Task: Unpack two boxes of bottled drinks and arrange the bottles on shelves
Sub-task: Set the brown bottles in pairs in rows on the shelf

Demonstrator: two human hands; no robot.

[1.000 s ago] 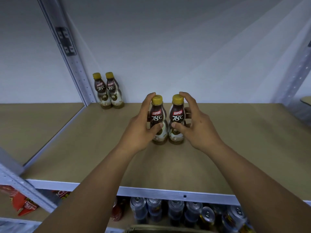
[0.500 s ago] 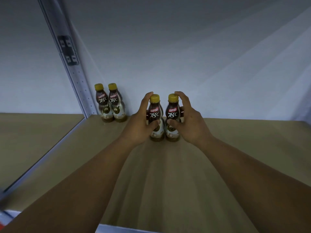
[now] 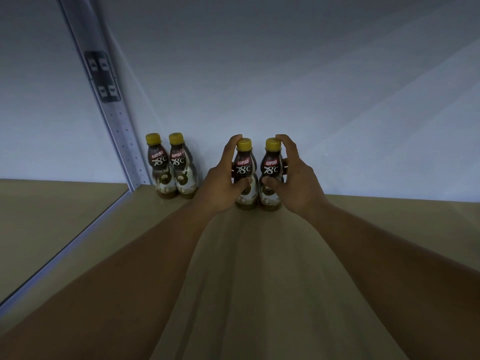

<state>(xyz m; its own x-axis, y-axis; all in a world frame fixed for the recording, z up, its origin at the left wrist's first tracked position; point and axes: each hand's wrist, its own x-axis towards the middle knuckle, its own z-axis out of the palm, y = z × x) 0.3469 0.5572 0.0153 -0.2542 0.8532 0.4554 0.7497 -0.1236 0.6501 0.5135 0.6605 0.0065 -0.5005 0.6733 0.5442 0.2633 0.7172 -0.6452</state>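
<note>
1. At the far left, beside the metal post (image 3: 114, 120), a placed pair (image 3: 179, 165) of bottles stands upright against the back wall (image 3: 311, 87), the two touching each other.
2. A gap of bare shelf (image 3: 259, 281) lies between that pair and the left hand (image 3: 220, 185). The hand curls round the left bottle (image 3: 245, 166), thumb across the front and fingers up by the cap.
3. The right bottle (image 3: 271, 168) stands just beside it, gripped the same way by the right hand (image 3: 298, 183).
4. Both held bottles are upright, long axis vertical, and their bases look set down at the far edge.
5. The placed pair lies to the left, nearer the left hand. I'd say closing the row needs a sideways slide that way.
</note>
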